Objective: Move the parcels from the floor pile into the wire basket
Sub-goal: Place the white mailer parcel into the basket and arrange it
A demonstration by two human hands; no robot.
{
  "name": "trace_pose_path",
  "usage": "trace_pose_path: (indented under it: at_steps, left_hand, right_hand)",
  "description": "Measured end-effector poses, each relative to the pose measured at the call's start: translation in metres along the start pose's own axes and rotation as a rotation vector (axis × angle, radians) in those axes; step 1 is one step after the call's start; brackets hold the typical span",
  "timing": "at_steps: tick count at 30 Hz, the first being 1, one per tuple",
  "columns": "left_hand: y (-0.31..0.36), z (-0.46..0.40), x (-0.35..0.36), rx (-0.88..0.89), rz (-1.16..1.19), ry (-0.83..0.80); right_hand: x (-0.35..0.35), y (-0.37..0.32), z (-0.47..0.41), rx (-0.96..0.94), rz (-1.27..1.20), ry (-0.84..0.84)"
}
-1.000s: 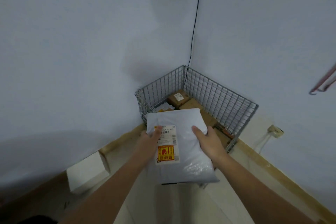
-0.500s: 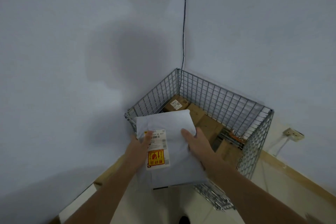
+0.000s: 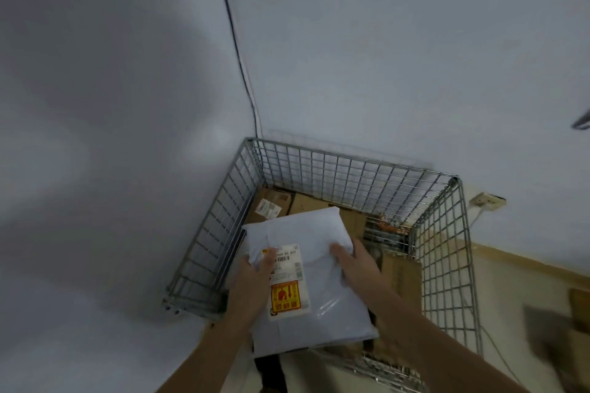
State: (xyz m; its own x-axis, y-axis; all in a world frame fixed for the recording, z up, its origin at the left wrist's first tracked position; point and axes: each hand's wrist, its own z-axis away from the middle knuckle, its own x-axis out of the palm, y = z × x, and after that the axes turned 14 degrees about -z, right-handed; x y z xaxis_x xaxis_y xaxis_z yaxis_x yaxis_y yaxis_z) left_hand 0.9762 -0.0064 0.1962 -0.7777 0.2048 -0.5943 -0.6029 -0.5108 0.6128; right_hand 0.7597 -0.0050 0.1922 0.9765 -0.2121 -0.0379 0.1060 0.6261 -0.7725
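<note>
Both the left hand [image 3: 252, 284] and right hand [image 3: 354, 265] grip a white poly-mailer parcel [image 3: 306, 281] over the near side of the wire basket [image 3: 351, 166], which already holds several cardboard boxes [image 3: 399, 274], so this parcel's release remains.

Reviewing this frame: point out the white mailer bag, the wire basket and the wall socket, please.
white mailer bag [image 3: 306, 230]: head view, bare upper face above the label.
wire basket [image 3: 351, 169]: head view, far mesh wall.
wall socket [image 3: 487, 201]: head view, middle of its plate.
</note>
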Motion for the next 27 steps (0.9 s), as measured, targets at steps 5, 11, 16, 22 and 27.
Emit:
trace_pose_path:
  at_steps: [5,11,16,22,27]
  left_hand:
    - [0.037,-0.101,0.039,0.001,-0.091,-0.198]
    - [0.005,-0.253,0.173,-0.091,-0.04,-0.369]
    - [-0.05,-0.37,0.294,-0.131,-0.037,-0.311]
    - [-0.085,-0.461,0.396,0.1,-0.061,-0.339]
    - [-0.106,-0.471,0.421,0.476,-0.487,-0.269]
  right_hand:
    - [-0.011,0.014,-0.074,0.101,-0.089,0.215]
    - [-0.039,0.099,-0.225,0.17,0.017,0.374]
    - [-0.063,0.193,-0.375,0.108,0.126,0.387]
    - [-0.08,0.274,-0.51,0.092,0.121,0.546]
    - [-0.07,0.309,-0.562,0.189,0.042,0.629]
